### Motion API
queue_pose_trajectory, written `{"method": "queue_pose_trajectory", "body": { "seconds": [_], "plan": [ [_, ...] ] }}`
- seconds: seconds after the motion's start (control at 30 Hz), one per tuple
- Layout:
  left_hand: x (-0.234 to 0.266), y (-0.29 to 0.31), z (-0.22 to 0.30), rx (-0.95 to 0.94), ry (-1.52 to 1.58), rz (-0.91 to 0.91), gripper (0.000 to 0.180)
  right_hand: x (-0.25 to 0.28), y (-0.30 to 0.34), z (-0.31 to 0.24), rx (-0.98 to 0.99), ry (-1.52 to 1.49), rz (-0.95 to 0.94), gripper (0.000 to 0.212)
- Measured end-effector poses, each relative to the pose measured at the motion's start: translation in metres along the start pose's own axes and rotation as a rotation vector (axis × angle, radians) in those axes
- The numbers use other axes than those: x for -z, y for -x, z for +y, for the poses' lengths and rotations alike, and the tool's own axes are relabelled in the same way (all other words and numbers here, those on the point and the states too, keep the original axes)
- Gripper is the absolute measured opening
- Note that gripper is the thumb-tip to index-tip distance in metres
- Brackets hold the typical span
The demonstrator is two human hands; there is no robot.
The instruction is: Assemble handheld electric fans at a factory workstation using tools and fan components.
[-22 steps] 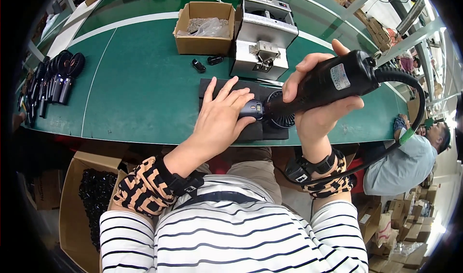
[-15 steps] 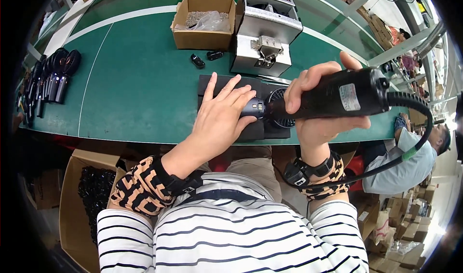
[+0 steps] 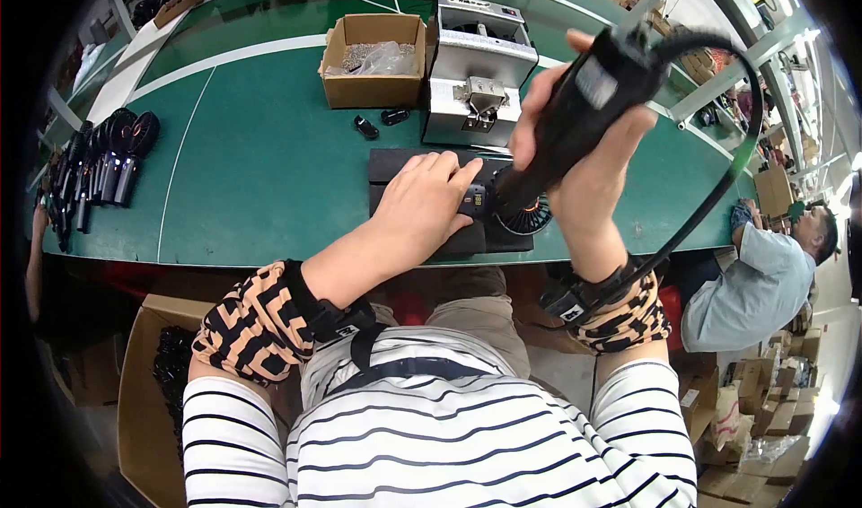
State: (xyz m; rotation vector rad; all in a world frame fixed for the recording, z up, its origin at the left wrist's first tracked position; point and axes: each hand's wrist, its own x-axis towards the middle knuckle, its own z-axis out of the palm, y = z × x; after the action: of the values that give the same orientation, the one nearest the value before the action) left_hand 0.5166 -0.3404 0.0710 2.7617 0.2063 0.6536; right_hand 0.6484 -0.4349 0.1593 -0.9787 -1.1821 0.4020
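Note:
A small dark handheld fan (image 3: pixel 530 218) with a round grille and a little lit display lies on a black block (image 3: pixel 384 169) near the bench's front edge. My left hand (image 3: pixel 415 198) is closed round the fan's handle and presses it to the block. My right hand (image 3: pixel 588 167) grips a black corded electric screwdriver (image 3: pixel 579 95), tilted with its lower end at the fan's neck. The tool's tip is hidden, so contact cannot be told. Behind the block stands a grey metal screw feeder (image 3: pixel 471 86).
An open cardboard box (image 3: pixel 373 91) holds small metal parts and a clear bag. Two small black pieces (image 3: pixel 366 127) lie before it. Several handheld fans (image 3: pixel 121 158) are grouped at the left. A carton (image 3: pixel 148 391) of black parts stands below. A co-worker (image 3: pixel 750 279) sits at the right.
The screwdriver has swung from nearly level to steeply tilted, its rear end rising with my right hand. My left fingers have drawn in from spread to curled over the fan's handle.

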Motion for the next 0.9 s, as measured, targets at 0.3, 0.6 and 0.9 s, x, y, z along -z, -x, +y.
{"method": "queue_pose_trajectory", "body": {
  "seconds": [0.3,0.6,0.9],
  "plan": [
    [0.034,0.039,-0.031,0.340,0.555,0.094,0.043,0.078,-0.025,-0.005,0.211,0.626,0.157,0.061],
    [0.066,0.072,-0.101,0.694,0.789,0.314,0.033,0.179,0.110,0.105,-0.341,0.520,0.312,0.032],
    [0.149,0.282,-0.465,0.984,-0.181,0.353,0.052,0.160,0.111,0.099,-0.328,0.540,0.396,0.026]
  ]
}}
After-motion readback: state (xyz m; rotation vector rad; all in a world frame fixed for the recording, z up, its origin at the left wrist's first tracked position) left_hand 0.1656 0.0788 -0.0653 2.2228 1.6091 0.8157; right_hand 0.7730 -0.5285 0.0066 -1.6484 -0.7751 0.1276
